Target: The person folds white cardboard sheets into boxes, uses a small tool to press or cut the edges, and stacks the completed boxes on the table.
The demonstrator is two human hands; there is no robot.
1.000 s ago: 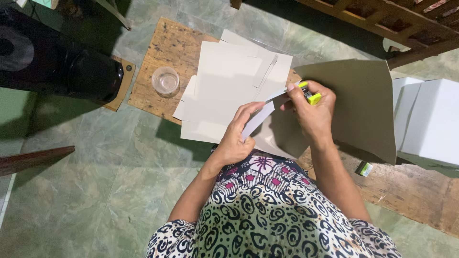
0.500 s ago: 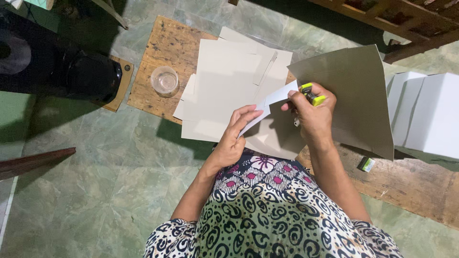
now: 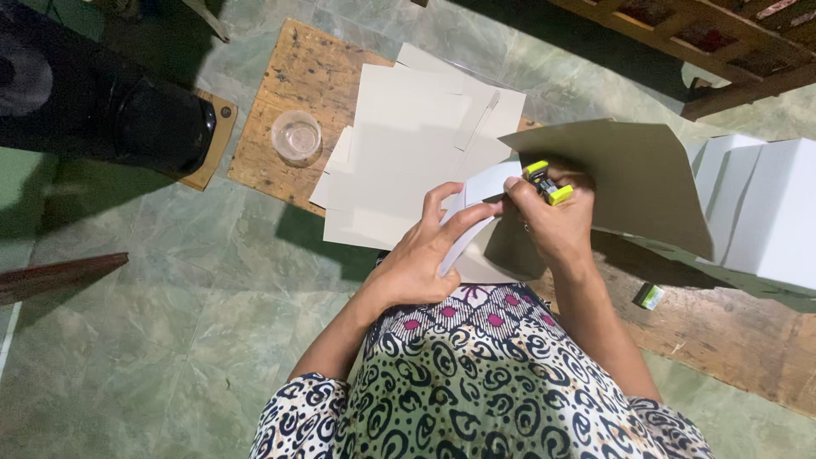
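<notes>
Both hands are closed on their work above the person's patterned lap. Right hand (image 3: 557,223) wraps around a yellow and black utility knife (image 3: 546,182), the tool poking out above the knuckles, and the same hand seems to pinch the near edge of a big grey cardboard sheet (image 3: 629,183) that spreads away to its right and lifts off the bench. Left hand (image 3: 425,259) grips a narrower white card strip (image 3: 480,212), thumb beneath and fingers curled over it; the strip bends up from the left hand toward the right hand, so the two hands nearly meet at its upper end.

Ahead of the left hand lies a loose stack of pale cut sheets (image 3: 408,153), fanned on a worn wooden board (image 3: 293,93) and overhanging its near edge. To the right of the right hand stand folded white boxes (image 3: 765,212), upright and side by side. Judging from that, a good share of the cutting and some folding looks finished, while the grey sheet is still whole apart from the piece in hand; whether the blade is touching card I cannot tell.

Left of the stack, well apart from both hands, sits a clear round plastic cup (image 3: 297,135). Below the right forearm, on the wood, lies a small green and white object (image 3: 650,296), too small to identify.
</notes>
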